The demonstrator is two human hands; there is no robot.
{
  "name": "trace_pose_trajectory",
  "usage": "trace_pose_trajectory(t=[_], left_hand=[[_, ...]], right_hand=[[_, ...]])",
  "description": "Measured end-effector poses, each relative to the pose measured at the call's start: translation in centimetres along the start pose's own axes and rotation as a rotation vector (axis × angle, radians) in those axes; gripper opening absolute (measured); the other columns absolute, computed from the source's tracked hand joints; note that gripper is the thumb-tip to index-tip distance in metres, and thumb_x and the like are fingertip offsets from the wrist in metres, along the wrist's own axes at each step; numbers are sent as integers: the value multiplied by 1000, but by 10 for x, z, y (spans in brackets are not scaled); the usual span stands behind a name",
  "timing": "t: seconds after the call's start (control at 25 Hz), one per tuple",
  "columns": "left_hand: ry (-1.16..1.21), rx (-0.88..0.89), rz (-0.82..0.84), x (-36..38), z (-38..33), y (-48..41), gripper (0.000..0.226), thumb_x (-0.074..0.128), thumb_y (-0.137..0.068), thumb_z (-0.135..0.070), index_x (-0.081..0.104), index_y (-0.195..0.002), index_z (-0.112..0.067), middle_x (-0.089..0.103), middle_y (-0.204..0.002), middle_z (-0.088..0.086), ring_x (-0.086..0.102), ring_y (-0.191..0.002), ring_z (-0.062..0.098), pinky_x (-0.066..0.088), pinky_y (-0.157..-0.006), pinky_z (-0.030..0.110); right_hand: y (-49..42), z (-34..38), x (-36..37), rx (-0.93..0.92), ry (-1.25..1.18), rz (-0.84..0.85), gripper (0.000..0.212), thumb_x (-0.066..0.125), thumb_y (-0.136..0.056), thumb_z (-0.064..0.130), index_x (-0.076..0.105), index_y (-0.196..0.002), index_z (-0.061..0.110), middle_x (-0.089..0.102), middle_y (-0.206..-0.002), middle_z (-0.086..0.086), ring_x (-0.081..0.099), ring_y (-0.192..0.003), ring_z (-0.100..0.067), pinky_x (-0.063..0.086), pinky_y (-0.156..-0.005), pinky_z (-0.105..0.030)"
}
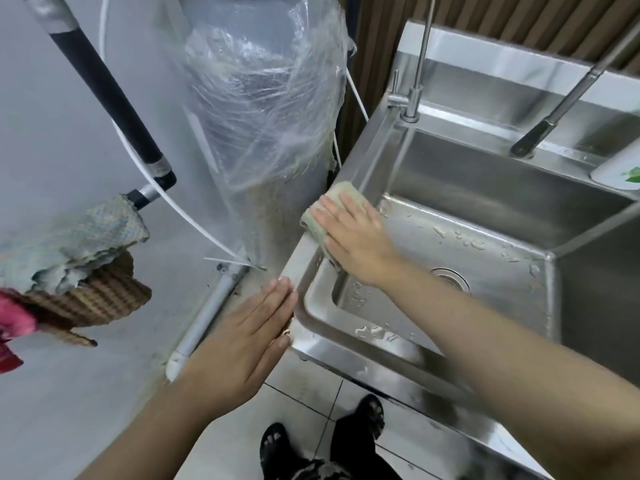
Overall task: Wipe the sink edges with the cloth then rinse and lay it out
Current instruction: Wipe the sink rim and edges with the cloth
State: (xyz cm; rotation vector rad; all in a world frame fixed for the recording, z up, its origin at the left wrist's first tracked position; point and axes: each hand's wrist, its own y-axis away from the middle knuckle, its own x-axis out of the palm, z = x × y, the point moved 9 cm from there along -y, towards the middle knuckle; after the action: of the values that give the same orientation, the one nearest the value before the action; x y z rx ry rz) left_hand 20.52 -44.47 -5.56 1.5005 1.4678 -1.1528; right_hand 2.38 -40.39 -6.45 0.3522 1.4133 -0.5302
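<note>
A stainless steel sink [349, 332] fills the right half of the view, its basin wet with drops. On its left rim lies a folded pale green cloth [313, 225]. My right hand [349, 233] presses flat on the cloth with straight fingers. My left hand [249, 337] rests flat with straight fingers against the outer front-left corner of the sink and holds nothing.
Two taps [414, 98] [540, 133] stand at the back rim, with a white bottle [620, 171] at the right. A plastic-wrapped cylinder [263, 133] stands left of the sink. Several rags [72, 258] hang from a dark pipe [114, 102] on the left wall. My feet [322, 434] are on the tiled floor.
</note>
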Motion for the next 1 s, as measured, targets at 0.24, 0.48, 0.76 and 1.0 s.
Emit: trace_pose_trajectory(t=[0.24, 0.48, 0.76, 1.0], left_hand=[[-22, 15, 25, 16, 1, 11, 52, 22, -100, -36, 21, -147, -13, 16, -156, 3, 5, -145, 14, 9, -115, 32], [197, -23, -63, 1, 11, 17, 53, 16, -98, -46, 25, -145, -21, 20, -154, -7, 9, -143, 5, 8, -115, 23], [207, 50, -81, -17, 20, -28, 63, 13, -95, -54, 35, -141, -16, 28, -148, -5, 17, -141, 7, 10, -116, 22], [96, 96, -133, -5, -5, -4, 53, 26, -98, -43, 57, -126, -10, 51, -135, 4, 42, -130, 19, 21, -112, 22]], right_hand=[[15, 11, 7, -164, -79, 193, 46, 25, -101, 37, 17, -147, 38, 11, -157, 15, -3, -146, -13, -1, -117, -39], [34, 45, 12, -95, -49, 262, 50, 21, -102, 37, 5, -149, 34, -5, -159, 11, -17, -144, -15, -15, -114, -43], [57, 18, -37, 75, -551, -20, 32, 57, -91, 10, 61, -123, 12, 53, -137, -4, 41, -128, -19, 21, -111, -26], [81, 39, -19, 6, -469, 47, 36, 61, -88, 13, 61, -124, 16, 52, -139, -1, 40, -132, -22, 19, -114, -37]])
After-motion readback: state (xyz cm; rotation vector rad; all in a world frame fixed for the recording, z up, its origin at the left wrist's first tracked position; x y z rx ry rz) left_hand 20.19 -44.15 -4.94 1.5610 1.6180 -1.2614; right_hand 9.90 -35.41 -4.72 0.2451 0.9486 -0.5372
